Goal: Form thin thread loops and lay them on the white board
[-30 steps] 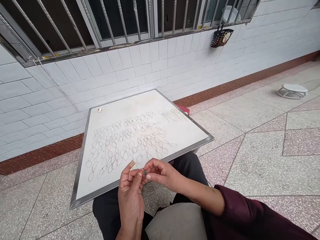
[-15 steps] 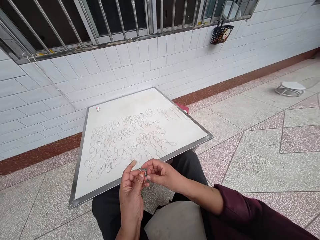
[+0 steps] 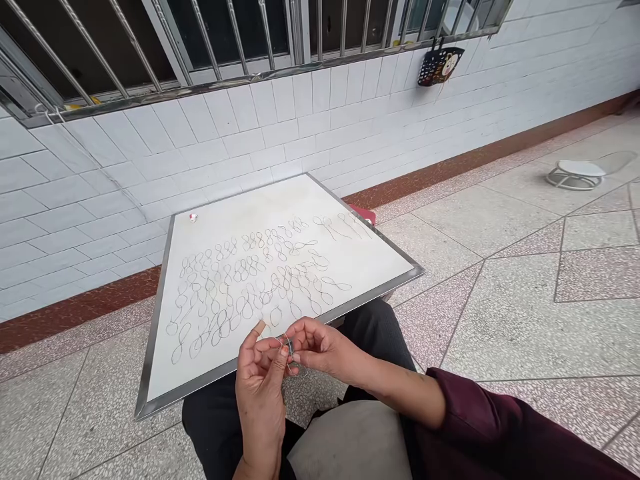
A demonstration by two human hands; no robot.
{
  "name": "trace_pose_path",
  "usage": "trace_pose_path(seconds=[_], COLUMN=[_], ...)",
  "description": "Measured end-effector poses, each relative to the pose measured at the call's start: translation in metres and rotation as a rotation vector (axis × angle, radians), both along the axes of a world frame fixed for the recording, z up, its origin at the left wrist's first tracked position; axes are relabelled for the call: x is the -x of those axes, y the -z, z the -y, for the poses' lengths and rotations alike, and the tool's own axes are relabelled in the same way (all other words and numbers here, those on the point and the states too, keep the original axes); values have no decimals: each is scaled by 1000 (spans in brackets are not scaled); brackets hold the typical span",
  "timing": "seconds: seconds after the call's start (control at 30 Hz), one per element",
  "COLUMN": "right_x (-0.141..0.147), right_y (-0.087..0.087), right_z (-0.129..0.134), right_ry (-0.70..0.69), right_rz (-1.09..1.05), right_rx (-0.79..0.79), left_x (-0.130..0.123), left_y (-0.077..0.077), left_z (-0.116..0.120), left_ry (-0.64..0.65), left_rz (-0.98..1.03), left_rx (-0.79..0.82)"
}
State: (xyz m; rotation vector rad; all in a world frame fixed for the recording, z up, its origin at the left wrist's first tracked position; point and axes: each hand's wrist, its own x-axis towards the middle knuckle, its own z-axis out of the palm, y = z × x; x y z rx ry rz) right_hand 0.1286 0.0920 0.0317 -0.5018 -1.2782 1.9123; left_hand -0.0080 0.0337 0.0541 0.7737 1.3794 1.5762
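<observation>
Far left: a pale cord [image 3: 95,157] is seen hanging down the white tiled wall [image 3: 210,157], below a barred window [image 3: 230,40]. A brown skirting band [image 3: 100,293] is set along the wall's foot.

Next, the worktop [image 3: 365,257], white and edged in grey metal, is placed close to the wall. Near its far left corner a small red-and-white object [image 3: 193,218] is noted; too small to be identified. Across the left and middle, looped strands [image 3: 247,303] are laid out in rough rows, many in figure-eights, some overlapped toward the near side. A few with straight tails are laid near the far right edge.

At the near edge, the left hand [image 3: 263,387] is raised palm inward; its grip is narrow, a thin strand [image 3: 291,348] being pinched at the thumb tip. The index finger is extended, its tip covered in tan. The strand is held between both hands, in front of the worktop's near edge. By the right hand [image 3: 323,347] it is gripped from the other side, thumb and forefinger nearly closed on it.

Farther right, a dark patterned bag [image 3: 440,65] is hung below the window; a white-topped stool [image 3: 577,175] is stood on the floor [image 3: 520,313].
</observation>
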Motion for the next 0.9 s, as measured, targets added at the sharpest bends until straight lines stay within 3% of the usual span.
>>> trace_pose_path(seconds=[0.27,0.9], right_x=[2,1], right_y=[7,9], right_z=[1,-1], right_ry=[28,18], right_rz=[22,10], right_rx=[-33,6], left_x=[2,6], left_y=[3,-3], left_z=[1,-2], left_ry=[55,154], left_rz=[-41,209], left_rx=[-28,81])
